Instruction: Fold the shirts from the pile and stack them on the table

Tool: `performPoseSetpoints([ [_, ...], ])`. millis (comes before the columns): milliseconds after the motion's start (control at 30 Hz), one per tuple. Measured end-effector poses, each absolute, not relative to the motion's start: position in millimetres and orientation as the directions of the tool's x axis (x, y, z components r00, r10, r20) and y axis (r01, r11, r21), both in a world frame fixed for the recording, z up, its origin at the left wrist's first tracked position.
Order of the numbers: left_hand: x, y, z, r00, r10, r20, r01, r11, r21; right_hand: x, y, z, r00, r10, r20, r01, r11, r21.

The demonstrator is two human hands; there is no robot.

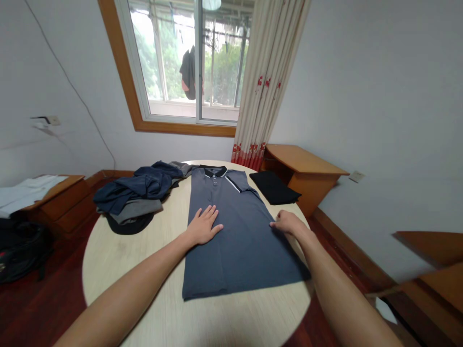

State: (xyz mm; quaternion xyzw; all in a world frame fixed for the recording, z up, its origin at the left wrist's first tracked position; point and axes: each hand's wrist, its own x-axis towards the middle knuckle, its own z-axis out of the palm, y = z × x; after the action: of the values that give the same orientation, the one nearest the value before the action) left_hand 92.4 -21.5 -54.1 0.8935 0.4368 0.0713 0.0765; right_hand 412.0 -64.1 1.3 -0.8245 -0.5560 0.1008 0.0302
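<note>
A grey polo shirt [238, 231] lies flat on a round light wooden table [144, 289], collar away from me, its left side folded in. My left hand [203, 225] rests open and flat on the shirt's left part, fingers spread. Over at the shirt's right edge, my right hand [287, 222] has its fingers closed, pinching the cloth there.
A heap of dark blue and grey clothes [139, 193] lies on the table's far left. A folded black garment [275, 187] sits at the far right. Low wooden cabinets [302, 176] stand beyond the table, a dark bag [20, 250] on the floor at left.
</note>
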Motion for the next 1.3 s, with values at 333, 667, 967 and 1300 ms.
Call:
performPoseSetpoints([
  [333, 92.5, -25.7, -44.8, 0.606, 0.787, 0.115, 0.759, -0.615, 0.213, 420.8, -93.7, 10.4, 0.25, 0.888, -0.386, 0.835, -0.4, -0.378],
  [667, 125.4, -86.8, -17.8, 0.849, 0.492, 0.194, 0.426, -0.853, 0.301, 377.3, -109.5, 40.4, -0.323, 0.804, -0.499, 0.681, -0.169, -0.713],
  [967, 136.6, -100.1, -16.0, 0.937, 0.346, 0.041, 0.336, -0.929, 0.157, 409.5, 14.3, 10.7, 0.027, 0.966, -0.258, 0.614, -0.22, -0.758],
  [1300, 136.3, -93.1, -29.4, 0.959, 0.258, 0.121, 0.242, -0.961, 0.133, 394.7, 143.8, -22.0, 0.284, 0.958, -0.043, 0.453, -0.173, -0.874],
])
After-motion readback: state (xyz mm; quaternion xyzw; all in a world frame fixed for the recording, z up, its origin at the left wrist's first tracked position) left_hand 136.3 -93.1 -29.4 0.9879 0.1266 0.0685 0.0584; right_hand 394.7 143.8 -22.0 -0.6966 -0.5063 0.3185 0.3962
